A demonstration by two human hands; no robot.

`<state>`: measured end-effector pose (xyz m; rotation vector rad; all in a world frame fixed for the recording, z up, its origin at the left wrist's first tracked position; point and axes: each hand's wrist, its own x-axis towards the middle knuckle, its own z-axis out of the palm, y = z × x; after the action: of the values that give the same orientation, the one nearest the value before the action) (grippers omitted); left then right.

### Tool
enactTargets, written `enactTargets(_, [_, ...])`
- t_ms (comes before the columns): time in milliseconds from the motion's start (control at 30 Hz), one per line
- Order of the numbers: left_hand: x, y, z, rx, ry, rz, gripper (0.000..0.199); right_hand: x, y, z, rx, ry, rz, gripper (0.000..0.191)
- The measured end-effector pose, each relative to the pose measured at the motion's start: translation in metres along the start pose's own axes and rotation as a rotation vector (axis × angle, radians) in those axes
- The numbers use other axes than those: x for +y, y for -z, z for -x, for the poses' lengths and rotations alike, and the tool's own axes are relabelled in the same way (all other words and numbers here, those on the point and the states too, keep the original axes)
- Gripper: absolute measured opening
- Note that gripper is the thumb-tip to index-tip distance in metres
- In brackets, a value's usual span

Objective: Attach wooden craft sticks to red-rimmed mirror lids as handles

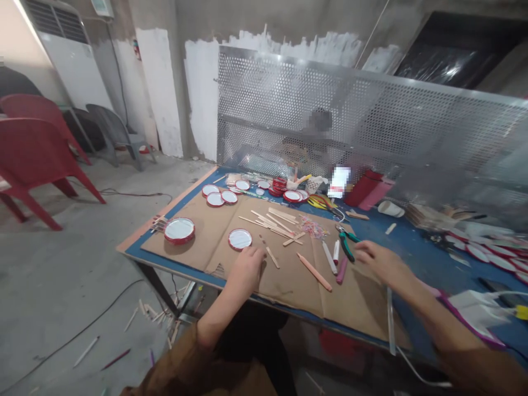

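My left hand rests on the cardboard at the near edge of a round white lid with a red rim; its fingers are bent, and what they hold, if anything, is hidden. Close to its fingertips lies a wooden stick with a dark end. My right hand is just right of green-handled pliers, with its fingers slightly curled and apart. Between the hands are an orange marker, white markers, a purple piece, wooden sticks and thin coloured bits.
A stack of red-rimmed lids sits at the cardboard's left. More lids, yellow-handled tools and a lit phone line the back. A perforated metal panel stands behind the table. Red chairs are at left.
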<state>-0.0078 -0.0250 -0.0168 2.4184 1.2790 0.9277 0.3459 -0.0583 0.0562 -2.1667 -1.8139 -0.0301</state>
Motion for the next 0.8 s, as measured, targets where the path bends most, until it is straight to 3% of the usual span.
enactTargets(33, [0.0, 0.001, -0.001, -0.016, -0.006, 0.002, 0.015, -0.024, -0.006, 0.008, -0.096, 0.045, -0.088, 0.022])
enactTargets(133, [0.001, 0.005, -0.005, -0.078, -0.015, 0.0, 0.014, -0.088, -0.026, 0.035, -0.153, 0.134, -0.185, 0.024])
enactTargets(267, [0.003, 0.011, -0.011, -0.156, -0.014, -0.033, 0.015, -0.13, -0.055, 0.057, -0.09, 0.24, -0.258, 0.032])
enactTargets(467, [0.001, 0.013, -0.022, -0.196, 0.019, -0.053, 0.017, -0.143, -0.085, 0.057, -0.018, 0.28, -0.303, 0.041])
enactTargets(800, [-0.003, 0.014, -0.025, -0.23, 0.016, -0.071, 0.021, -0.135, -0.087, 0.066, -0.008, 0.264, -0.385, 0.04])
